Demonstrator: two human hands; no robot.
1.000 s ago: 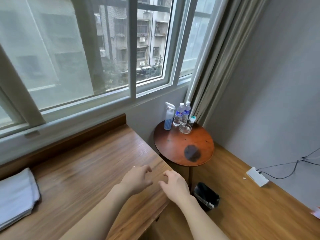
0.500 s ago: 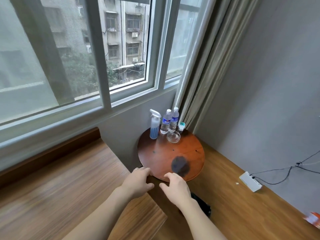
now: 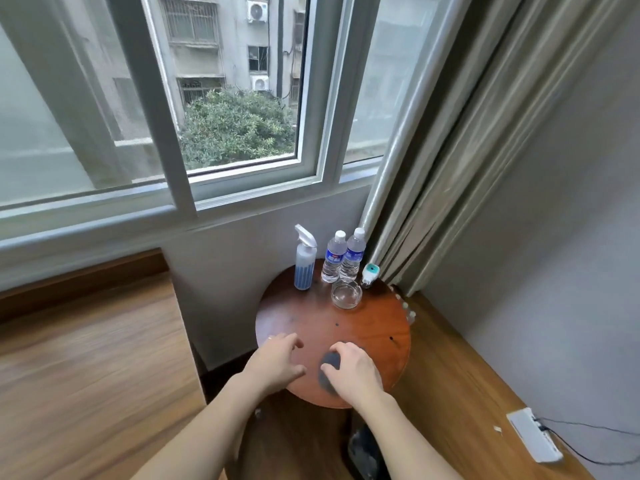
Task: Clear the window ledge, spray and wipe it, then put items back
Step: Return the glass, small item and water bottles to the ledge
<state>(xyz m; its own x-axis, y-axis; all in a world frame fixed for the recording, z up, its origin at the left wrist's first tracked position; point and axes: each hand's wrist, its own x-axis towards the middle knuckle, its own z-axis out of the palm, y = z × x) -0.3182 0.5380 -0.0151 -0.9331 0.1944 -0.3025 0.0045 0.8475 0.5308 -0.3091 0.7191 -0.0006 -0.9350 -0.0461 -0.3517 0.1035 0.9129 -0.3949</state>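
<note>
Ledge timber (image 3: 86, 358), a broad wooden surface under the window (image 3: 166, 109), filled the frame from about 8 to 9 o'clock, blurred, with nothing visible on the part in view. Just to its right stood a round reddish-brown side table (image 3: 377, 327), tucked into the corner by the grey wall.

At the table's 12 o'clock edge a spray bottle (image 3: 304, 263) with a white trigger head and blue-striped body stood upright. Right beside it, toward 1 o'clock, two clear water bottles (image 3: 341, 256) with blue labels stood touching each other. In front of them sat a low clear glass dish (image 3: 346, 295), and at its 2 o'clock a small white and teal object (image 3: 370, 273) stood near the curtain (image 3: 485, 133).

Both hands were over the table's near side, around 6 o'clock of its top. The left hand (image 3: 277, 363) hovered at the table's 7 o'clock edge, fingers loosely spread and curled, gripping nothing. The right hand (image 3: 353, 370) was just beside it, fingers bent downward over a dark grey round patch (image 3: 329, 370) on the tabletop; whether the fingertips touched it could not be told, and the hand looked loose rather than clamped.

On the wooden floor toward 4 o'clock lay a white power strip (image 3: 535, 439) with a dark cable running right. A dark bin (image 3: 363, 452) sat below the table at 6 o'clock.
</note>
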